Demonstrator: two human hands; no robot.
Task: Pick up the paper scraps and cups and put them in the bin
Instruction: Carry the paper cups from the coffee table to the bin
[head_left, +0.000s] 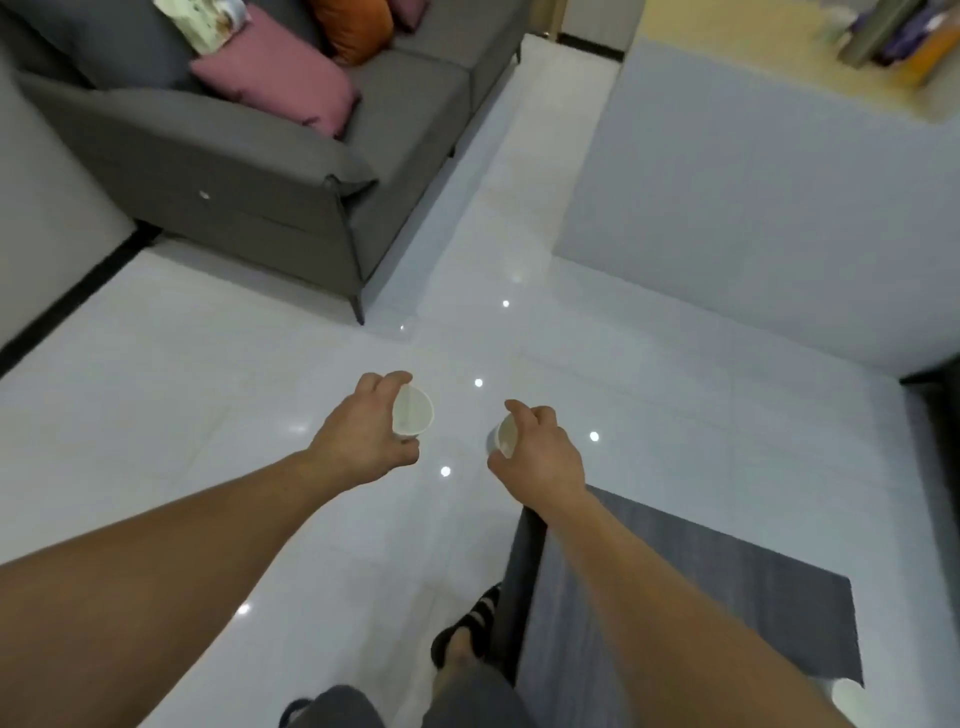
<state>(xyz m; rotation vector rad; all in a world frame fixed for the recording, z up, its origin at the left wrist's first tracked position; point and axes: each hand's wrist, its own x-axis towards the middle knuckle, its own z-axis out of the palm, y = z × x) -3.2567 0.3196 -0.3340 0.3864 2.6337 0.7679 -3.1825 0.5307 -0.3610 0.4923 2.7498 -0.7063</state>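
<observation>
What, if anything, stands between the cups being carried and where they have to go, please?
No bin is in view, so I cannot say fully. The left hand holds one cup, the right hand another cup, over shiny floor; nothing lies on it just ahead, and the sofa stands off left.

You stand on a glossy white tiled floor (208, 415). On it, a grey sofa (249, 171) fills the upper left and a pale blue-grey mat (753, 208) the upper right. A dark grey table (675, 597) sits lower right, with your slippered foot (462, 634) just beside it. A white cup (848, 699) is at the table's corner.
</observation>
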